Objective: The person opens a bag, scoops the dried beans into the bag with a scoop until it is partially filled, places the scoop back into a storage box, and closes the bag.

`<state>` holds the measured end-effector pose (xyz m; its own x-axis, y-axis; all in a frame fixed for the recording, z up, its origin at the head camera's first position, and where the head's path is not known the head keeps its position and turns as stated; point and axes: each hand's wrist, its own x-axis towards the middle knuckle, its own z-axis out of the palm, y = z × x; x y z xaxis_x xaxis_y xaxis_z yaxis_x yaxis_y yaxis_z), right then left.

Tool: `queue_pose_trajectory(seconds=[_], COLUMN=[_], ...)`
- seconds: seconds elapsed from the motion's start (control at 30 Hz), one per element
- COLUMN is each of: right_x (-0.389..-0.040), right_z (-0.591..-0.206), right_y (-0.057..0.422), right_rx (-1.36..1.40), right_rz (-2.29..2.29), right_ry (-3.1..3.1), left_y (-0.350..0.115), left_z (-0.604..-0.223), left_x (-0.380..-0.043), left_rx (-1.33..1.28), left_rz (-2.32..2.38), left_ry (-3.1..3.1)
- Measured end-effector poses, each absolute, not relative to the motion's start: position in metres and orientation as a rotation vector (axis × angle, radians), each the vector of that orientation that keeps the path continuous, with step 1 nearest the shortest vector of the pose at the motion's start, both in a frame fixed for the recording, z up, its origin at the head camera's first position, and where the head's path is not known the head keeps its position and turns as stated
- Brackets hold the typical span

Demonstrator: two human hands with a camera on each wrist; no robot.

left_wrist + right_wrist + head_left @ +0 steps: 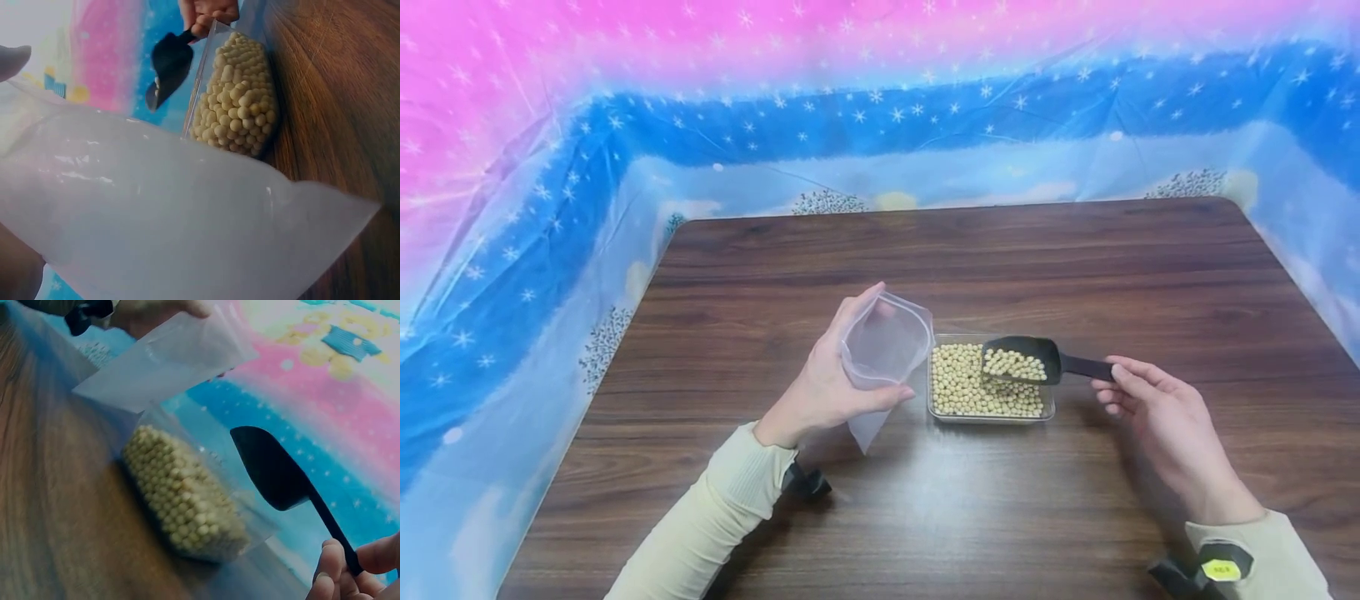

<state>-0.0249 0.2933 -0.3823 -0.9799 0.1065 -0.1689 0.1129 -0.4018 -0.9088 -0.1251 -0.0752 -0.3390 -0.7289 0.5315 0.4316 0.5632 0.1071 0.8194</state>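
Left hand (820, 386) curled round a translucent bag (887, 342), right hand (1172, 425) pinching a black scoop (1053, 360) by its handle, pale beans (1015, 364) in it, above a clear box (992, 418) of them on the worktop (940, 517)

In the head view, the bag (887, 337) hides part of the left hand (820, 383), and the scoop (1051, 362) covers some beans (955, 379) and a corner of the tub (992, 419). The bottom edge cuts off the table (925, 517) and 2 sleeves (700, 517); print on a yellow label (1222, 571) is too small to read. In the left wrist view, the bag runs off 2 edges and hides part of the tub, and only 2 bits of the left hand show. In the right wrist view, the lower right corner cuts off the right hand (367, 584), the table and beans are blurred, and the scoop's contents cannot be made out.
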Motion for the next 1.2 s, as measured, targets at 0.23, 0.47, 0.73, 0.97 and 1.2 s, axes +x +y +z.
queue_pose_trajectory(seconds=[0.23,0.47,0.73,0.97,1.2], right_x=[-0.029,-0.034,-0.042,-0.041,-0.041], right_z=[-0.356,-0.320,-0.296,-0.289,-0.285], right_y=[0.296,0.279,0.244,0.226,0.219], right_rx=[0.206,0.043,-0.102,-0.103,-0.201], right_rz=[-2.781,-2.817,-2.748,-2.671,-2.670], right_ry=[1.492,1.495,1.588,1.754,1.841], left_y=[-0.070,-0.065,-0.062,-0.062,-0.062], left_z=[-0.336,-0.334,-0.333,-0.336,-0.336], left_x=[-0.124,-0.124,-0.125,-0.122,-0.121], left_rx=[-1.145,-1.140,-1.152,-1.164,-1.144], left_rz=[-1.790,-1.763,-1.787,-1.732,-1.712], left_ry=[-2.339,-2.380,-2.377,-2.383,-2.414])
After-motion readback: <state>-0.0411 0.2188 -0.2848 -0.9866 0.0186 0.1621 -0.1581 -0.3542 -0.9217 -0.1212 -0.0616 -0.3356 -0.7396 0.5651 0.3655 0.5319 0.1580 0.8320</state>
